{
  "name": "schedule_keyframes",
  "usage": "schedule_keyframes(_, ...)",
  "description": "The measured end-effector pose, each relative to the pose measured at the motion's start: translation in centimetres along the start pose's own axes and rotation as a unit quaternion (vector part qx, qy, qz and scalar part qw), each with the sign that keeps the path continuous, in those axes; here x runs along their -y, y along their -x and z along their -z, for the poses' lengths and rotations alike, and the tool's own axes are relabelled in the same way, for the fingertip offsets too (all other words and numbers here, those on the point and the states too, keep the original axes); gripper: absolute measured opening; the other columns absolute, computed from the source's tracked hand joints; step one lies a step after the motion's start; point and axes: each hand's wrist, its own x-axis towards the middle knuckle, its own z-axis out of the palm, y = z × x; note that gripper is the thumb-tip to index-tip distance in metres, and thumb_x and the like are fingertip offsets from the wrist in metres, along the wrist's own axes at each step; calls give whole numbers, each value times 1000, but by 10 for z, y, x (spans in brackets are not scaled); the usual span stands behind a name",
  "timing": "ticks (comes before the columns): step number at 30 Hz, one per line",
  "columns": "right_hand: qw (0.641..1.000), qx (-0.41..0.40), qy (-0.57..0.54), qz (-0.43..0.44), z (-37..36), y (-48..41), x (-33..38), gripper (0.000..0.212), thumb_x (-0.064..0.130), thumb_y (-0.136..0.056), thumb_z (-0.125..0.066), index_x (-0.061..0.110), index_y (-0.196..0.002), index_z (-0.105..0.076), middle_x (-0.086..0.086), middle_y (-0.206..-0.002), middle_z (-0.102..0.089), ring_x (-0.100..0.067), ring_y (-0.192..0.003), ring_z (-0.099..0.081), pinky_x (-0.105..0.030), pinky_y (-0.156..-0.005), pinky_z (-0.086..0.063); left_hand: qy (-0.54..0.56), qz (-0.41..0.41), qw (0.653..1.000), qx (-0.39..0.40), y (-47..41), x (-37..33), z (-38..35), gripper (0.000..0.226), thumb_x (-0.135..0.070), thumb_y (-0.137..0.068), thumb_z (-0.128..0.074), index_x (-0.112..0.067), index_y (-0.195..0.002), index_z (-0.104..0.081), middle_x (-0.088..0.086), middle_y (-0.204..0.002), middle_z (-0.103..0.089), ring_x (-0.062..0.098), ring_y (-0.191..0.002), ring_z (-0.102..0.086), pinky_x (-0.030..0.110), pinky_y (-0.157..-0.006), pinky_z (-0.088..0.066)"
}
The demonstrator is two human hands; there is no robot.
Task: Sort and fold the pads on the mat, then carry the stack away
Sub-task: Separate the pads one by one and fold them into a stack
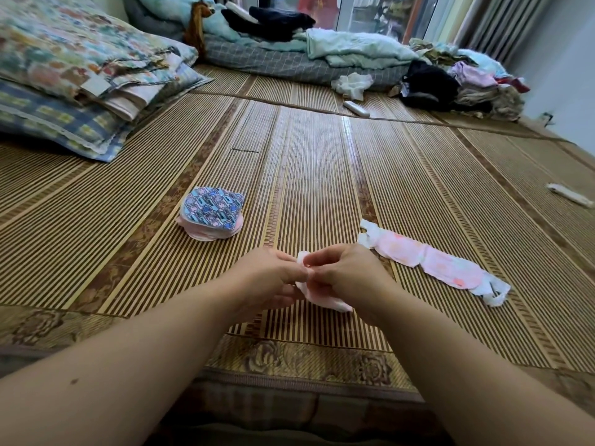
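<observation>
Since the small pale-pink cloth pad point(325, 300) looks thin, soft and almost weightless, I judge it will flop wherever it is unsupported, so its edges and corners are the places to take hold. It is held that way now. The left hand point(273, 280) and right hand point(343, 272) meet over the near part of the striped woven bamboo mat point(289, 156). Both have their fingers curled in, pinching the pad's upper edge, and its lower end droops toward the mat; I cannot tell whether it touches. I see nothing fragile or slippery, so a light pinch should do. I expect a fold to stay only if pressed flat.

By my count, one pad is in the hands. One long pink cloth pad with crumpled white ends point(431, 262) lies unfolded on the mat, just right of the right hand. One low stack of folded pads topped by a blue-and-pink printed piece point(211, 217) sits on the mat beyond and left of the left hand, apart from it. Pink edges show beneath the top piece, too close together to count. For carrying, I judge that the stack wants one hand under it and one on top, since loose soft layers can slide.
</observation>
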Motion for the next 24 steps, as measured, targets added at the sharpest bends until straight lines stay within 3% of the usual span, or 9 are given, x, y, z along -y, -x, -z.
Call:
schedule_keyframes(3,998,26,-52,-37,1,-1,-1,21,-3,-89,-54,9,-92,-70,-16,-86,-73,-18,-68,-73,-25,-55,-57,-48,-7,999,-14,-4,7,-3,17,-17,-82,-69,-8,-96,-70,13,-88,-74,14,-66,-68,28,-57,-54)
schedule_keyframes(5,995,46,-74,-57,3,-3,-2,27,-6,-91,-46,7,-96,-70,-16,-89,-74,-17,-70,-73,-27,-59,-59,-137,-31,988,-60,-8,12,-6,9,-19,-86,-64,-15,-90,-72,9,-86,-74,20,-77,-70,39,-72,-59)
schedule_keyframes(7,994,41,-89,-56,6,-5,-2,22,-5,-89,-51,7,-95,-69,-15,-89,-75,-18,-71,-72,-27,-59,-59,-173,-50,979,-97,-11,13,-10,14,-21,-91,-57,-17,-88,-71,7,-83,-73,23,-80,-69,46,-78,-58)
schedule_keyframes(12,993,-90,-67,21,20,-11,-6,11,5,-85,-61,13,-90,-68,-8,-83,-73,-12,-63,-67,-25,-53,-52,-75,-98,983,-139,-18,-4,1,22,-24,-97,-46,-14,-86,-63,13,-85,-69,25,-71,-66,43,-67,-57)
schedule_keyframes(17,990,-124,-55,38,36,-16,-10,11,11,-88,-59,16,-92,-68,-6,-88,-71,-16,-72,-67,-27,-58,-47,19,-139,932,-333,-29,-26,74,21,-26,-95,-50,-23,-80,-63,5,-85,-67,18,-70,-65,33,-52,-57)
schedule_keyframes(20,991,-123,-49,34,43,-20,-13,11,12,-89,-59,16,-93,-68,-7,-91,-71,-19,-77,-67,-30,-63,-48,43,-110,904,-412,-40,-21,122,13,-20,-93,-54,-20,-96,-67,7,-95,-69,21,-78,-68,34,-54,-55)
schedule_keyframes(24,991,-121,-28,39,51,-26,-15,11,15,-89,-60,18,-93,-70,-4,-90,-73,-19,-79,-69,-29,-63,-48,-27,-60,887,-457,-54,-7,150,24,-18,-92,-53,-9,-111,-65,11,-92,-67,22,-69,-60,29,-50,-44)
